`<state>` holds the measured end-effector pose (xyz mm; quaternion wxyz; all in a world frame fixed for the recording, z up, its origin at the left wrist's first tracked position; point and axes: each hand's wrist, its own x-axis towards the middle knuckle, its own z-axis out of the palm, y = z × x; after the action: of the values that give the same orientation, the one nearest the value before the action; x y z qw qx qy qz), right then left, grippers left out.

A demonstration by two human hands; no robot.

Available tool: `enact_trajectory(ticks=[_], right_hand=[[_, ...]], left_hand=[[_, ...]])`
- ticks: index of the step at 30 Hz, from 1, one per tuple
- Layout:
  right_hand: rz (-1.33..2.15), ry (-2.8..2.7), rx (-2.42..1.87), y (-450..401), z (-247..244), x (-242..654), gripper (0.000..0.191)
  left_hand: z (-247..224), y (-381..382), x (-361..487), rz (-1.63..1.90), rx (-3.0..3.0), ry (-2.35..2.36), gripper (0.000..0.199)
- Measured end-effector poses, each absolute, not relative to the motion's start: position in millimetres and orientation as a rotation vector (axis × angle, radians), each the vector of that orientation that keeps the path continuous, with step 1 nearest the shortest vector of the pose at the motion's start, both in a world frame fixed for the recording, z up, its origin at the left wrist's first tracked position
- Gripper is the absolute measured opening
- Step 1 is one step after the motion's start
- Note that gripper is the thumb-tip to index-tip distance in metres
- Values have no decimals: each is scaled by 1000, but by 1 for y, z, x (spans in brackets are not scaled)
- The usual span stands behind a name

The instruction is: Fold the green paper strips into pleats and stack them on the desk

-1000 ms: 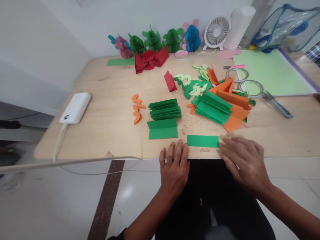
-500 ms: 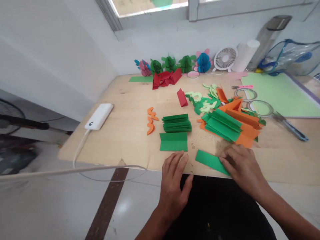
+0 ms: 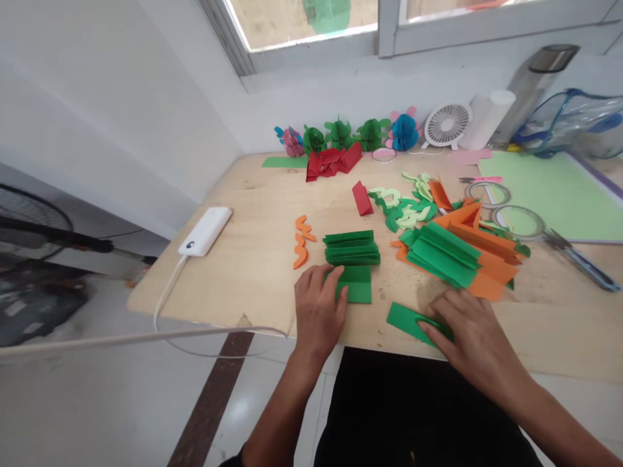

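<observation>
My left hand (image 3: pixel 318 305) rests over the left part of a creased green paper piece (image 3: pixel 359 285), thumb and fingers apart. That piece lies on the wooden table just in front of a stack of pleated green papers (image 3: pixel 351 248). Near the table's front edge, my right hand (image 3: pixel 464 327) has its thumb and fingers closed on the right end of a folded green paper strip (image 3: pixel 403 318). Its fingertips are partly hidden. Beyond the right hand, more pleated green paper (image 3: pixel 440 250) lies on folded orange paper (image 3: pixel 489 272).
Orange cutouts (image 3: pixel 300 240), a red folded paper (image 3: pixel 363 198) and light green cutouts (image 3: pixel 413 214) lie farther back. Tape rolls (image 3: pixel 518 222) and a box cutter (image 3: pixel 581 259) are on the right. A white power bank (image 3: pixel 205 231) with a cable sits left. Paper figures (image 3: pixel 339 134) and a fan (image 3: pixel 448 123) line the wall.
My left hand has moved forward and left, from the table edge onto the creased green paper. My right hand stays at the green strip, its thumb now farther over it. The view has shifted slightly.
</observation>
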<state>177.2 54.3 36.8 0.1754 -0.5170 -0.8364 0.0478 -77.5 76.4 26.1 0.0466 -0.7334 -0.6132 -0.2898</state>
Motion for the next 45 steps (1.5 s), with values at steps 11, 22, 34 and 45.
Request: enact_trajectory(ticks=[11, 22, 34, 45], right_hand=[[-263, -2085, -1422, 73, 55, 192, 14], [-460, -2041, -1466, 73, 43, 194, 16], [510, -1870, -1313, 59, 48, 135, 35], [1214, -1336, -1489, 62, 51, 133, 38]], left_hand=[[23, 80, -82, -799, -2130, -1900, 32], [23, 81, -89, -699, -2150, -1981, 21], [48, 48, -69, -1788, -2209, -2498, 8], [50, 45, -54, -2993, -1598, -2740, 28]])
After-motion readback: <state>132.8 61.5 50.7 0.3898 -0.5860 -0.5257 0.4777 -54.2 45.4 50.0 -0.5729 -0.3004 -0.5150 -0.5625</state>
